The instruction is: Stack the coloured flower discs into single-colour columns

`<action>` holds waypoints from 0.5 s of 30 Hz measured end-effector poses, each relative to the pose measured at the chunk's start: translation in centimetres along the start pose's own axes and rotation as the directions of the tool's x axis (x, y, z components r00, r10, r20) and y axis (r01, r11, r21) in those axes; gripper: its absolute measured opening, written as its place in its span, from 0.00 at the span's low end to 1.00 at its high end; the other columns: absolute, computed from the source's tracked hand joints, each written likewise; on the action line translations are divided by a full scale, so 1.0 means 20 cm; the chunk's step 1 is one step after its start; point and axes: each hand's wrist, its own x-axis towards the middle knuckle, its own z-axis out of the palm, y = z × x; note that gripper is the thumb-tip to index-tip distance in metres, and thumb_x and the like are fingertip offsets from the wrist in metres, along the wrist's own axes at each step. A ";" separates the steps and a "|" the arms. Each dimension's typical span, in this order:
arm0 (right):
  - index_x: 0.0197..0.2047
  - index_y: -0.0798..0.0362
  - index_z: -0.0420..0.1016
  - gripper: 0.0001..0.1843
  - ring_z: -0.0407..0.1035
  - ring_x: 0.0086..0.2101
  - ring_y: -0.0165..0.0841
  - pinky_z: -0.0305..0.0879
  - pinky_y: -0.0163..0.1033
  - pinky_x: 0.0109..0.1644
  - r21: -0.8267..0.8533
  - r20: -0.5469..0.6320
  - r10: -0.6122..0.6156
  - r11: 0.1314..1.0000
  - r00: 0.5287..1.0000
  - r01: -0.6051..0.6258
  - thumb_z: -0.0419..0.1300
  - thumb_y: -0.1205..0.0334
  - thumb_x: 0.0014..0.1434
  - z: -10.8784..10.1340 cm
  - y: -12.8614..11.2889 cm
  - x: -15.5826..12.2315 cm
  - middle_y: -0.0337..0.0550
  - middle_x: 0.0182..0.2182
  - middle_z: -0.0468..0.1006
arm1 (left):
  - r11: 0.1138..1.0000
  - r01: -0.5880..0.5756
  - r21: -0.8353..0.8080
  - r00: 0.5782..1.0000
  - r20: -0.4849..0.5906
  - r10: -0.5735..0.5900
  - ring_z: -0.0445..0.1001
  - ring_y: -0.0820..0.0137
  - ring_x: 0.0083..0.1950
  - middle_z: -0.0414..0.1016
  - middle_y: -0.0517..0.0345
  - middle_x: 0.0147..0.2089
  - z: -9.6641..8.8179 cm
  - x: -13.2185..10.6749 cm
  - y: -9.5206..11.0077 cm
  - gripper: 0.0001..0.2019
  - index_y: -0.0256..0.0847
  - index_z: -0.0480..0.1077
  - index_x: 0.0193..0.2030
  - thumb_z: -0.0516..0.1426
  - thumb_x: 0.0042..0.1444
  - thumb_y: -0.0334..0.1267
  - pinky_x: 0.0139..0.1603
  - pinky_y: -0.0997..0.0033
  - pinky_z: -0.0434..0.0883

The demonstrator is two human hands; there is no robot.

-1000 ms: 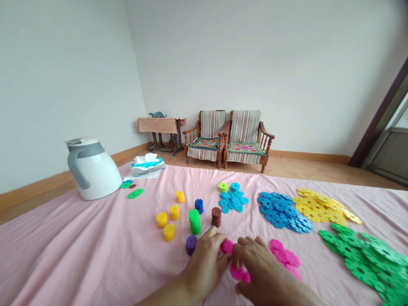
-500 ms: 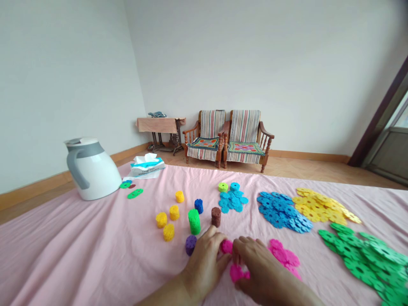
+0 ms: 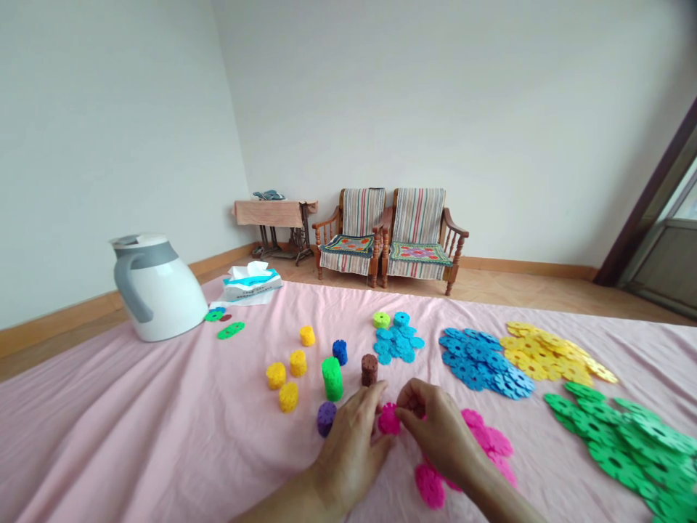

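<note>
My left hand (image 3: 351, 443) and my right hand (image 3: 438, 432) meet at a small pink stack of flower discs (image 3: 388, 419) on the pink cloth (image 3: 163, 436). Left thumb and fingers close round its left side. My right hand pinches a pink disc against the stack's top right. Loose pink discs (image 3: 487, 439) lie to the right and one pink disc (image 3: 429, 485) below my right wrist. A purple stack (image 3: 326, 418) stands just left of my left hand.
Green (image 3: 332, 378), brown (image 3: 369, 370), blue (image 3: 340, 351) and several yellow stacks (image 3: 287, 378) stand beyond my hands. Cyan (image 3: 399, 343), blue (image 3: 482, 362), yellow (image 3: 552, 354) and green disc piles (image 3: 626, 436) lie right. A white kettle (image 3: 155, 287) and tissue pack (image 3: 251, 282) sit far left.
My right hand lifted off the loose pink discs and moved up and left to the pink stack, bringing a disc. One pink disc now lies uncovered below it. The left hand stayed.
</note>
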 end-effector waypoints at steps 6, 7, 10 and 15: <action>0.24 0.52 0.68 0.06 0.67 0.25 0.29 0.54 0.32 0.28 -0.045 -0.023 -0.031 0.999 0.999 0.030 0.53 0.70 0.49 0.03 -0.01 -0.03 0.36 0.21 0.73 | 0.999 -0.037 0.029 0.999 0.036 0.036 0.68 0.65 0.50 0.71 0.57 0.45 -0.02 0.01 0.03 0.17 0.42 0.69 0.45 0.55 0.48 0.25 0.51 0.67 0.64; 0.25 0.51 0.68 0.06 0.67 0.25 0.29 0.54 0.32 0.28 -0.051 -0.035 -0.040 0.998 0.999 0.038 0.53 0.70 0.49 0.03 -0.01 -0.03 0.36 0.21 0.73 | 0.999 -0.033 0.036 0.998 0.047 0.031 0.68 0.65 0.48 0.70 0.57 0.43 -0.03 0.01 0.04 0.14 0.41 0.69 0.42 0.55 0.49 0.25 0.49 0.68 0.64; 0.25 0.51 0.68 0.06 0.67 0.25 0.30 0.54 0.33 0.28 -0.084 -0.052 -0.059 0.995 0.997 0.054 0.53 0.68 0.50 0.02 0.00 -0.02 0.37 0.21 0.73 | 0.999 -0.024 0.049 0.998 0.053 0.021 0.68 0.65 0.47 0.69 0.57 0.42 -0.04 0.01 0.05 0.11 0.40 0.69 0.40 0.55 0.49 0.26 0.47 0.69 0.63; 0.25 0.51 0.67 0.07 0.67 0.25 0.31 0.55 0.34 0.29 -0.221 -0.118 -0.093 0.973 0.989 0.065 0.51 0.66 0.52 -0.11 0.10 0.04 0.38 0.22 0.73 | 0.997 -0.008 0.070 0.998 0.055 0.004 0.68 0.65 0.44 0.68 0.57 0.40 -0.03 0.01 0.05 0.08 0.40 0.69 0.37 0.55 0.49 0.27 0.44 0.69 0.63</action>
